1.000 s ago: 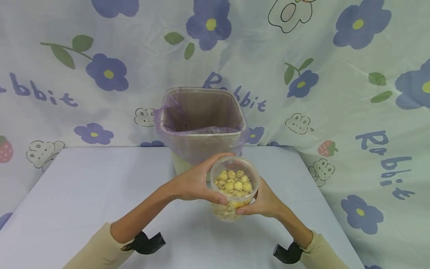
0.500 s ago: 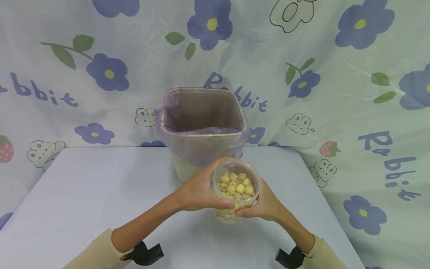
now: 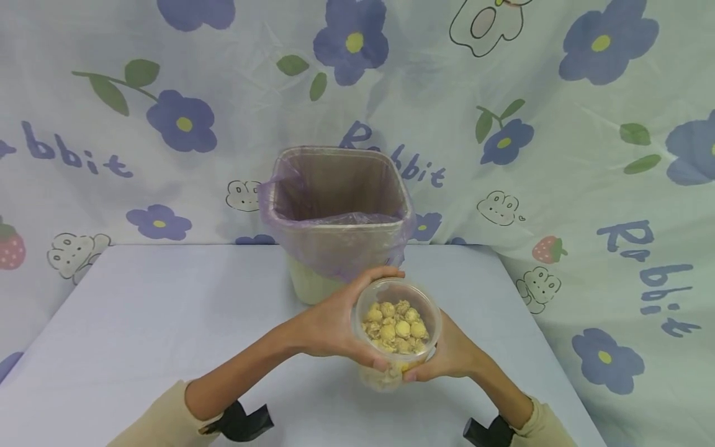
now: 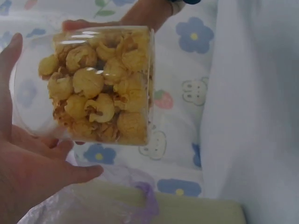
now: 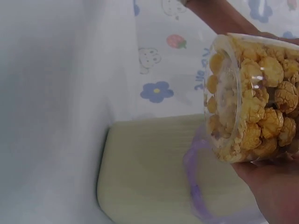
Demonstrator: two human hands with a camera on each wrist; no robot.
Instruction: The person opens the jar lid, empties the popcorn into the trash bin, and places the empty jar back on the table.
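Note:
A clear plastic jar (image 3: 385,377) of yellow popcorn (image 3: 396,328) is held above the table, its round mouth uncovered and facing up. My left hand (image 3: 335,323) curls round the jar's left side near the rim, thumb in front. From the right, my right hand (image 3: 455,347) grips the jar lower down, thumb also in front. Through the clear wall in the left wrist view, the popcorn (image 4: 88,84) reaches partway up, with bare wall above it. The right wrist view shows the jar's base (image 5: 224,98) well off the white surface.
Behind the jar stands a cream trash bin (image 3: 310,279) lined with a translucent purple bag (image 3: 341,245) folded over its rim. A white-covered table (image 3: 167,310) runs back to a flower-print curtain (image 3: 240,124), which also hangs along the right side.
Both hands have lowered the jar and brought it slightly right and closer, away from the bin. The grip looks the same, and the bin has stayed put.

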